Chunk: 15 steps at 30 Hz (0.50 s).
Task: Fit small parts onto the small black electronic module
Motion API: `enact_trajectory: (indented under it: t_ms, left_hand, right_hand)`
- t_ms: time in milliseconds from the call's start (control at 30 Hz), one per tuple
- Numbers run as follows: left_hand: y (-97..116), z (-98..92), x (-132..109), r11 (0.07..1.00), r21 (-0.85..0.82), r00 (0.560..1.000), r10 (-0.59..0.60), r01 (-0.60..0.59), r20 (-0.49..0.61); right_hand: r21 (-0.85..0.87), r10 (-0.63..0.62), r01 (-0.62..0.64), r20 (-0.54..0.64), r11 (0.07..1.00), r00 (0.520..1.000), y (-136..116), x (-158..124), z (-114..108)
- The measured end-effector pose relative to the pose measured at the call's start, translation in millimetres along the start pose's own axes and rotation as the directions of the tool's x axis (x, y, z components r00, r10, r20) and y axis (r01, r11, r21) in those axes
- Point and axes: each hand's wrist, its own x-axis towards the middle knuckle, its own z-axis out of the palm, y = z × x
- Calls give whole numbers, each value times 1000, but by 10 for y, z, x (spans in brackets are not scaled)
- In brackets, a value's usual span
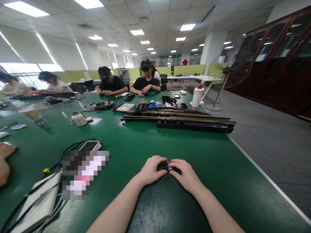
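Observation:
A small black plastic part point(162, 166) lies between my two hands, low over the green table point(126, 142). My left hand point(153, 169) pinches its left end between thumb and fingers. On the other side my right hand point(184, 173) grips the right end, thumb below and fingers above. The part has a paler, shiny section near its middle, where the fingertips almost meet. Its exact kind cannot be made out, since the fingers cover both ends.
Black rails with thin brass-coloured rods point(194, 123) lie across the table ahead. A white bottle with a red cap point(197, 97) stands behind them. To the left are a power bank point(91, 146), cables, a white box point(41, 202) and a small jar point(79, 119). Several people sit around.

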Motion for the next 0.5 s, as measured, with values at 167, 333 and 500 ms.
enact_trajectory:
  t_ms: [167,333,500]
  left_hand:
    - [7,4,0,1000,-5,1000,-6,6,-12]
    - [6,4,5,1000,-10,1000,-6,6,-13]
    - [12,-1,5,1000,-15,1000,-5,5,-22]
  right_hand:
    - [77,18,-18,-9,997,1000,11,-3,-13]
    - [112,57,-53,-32,992,998,22,-7,-11]
    - [105,73,-67,-46,992,996,16,-10,-7]
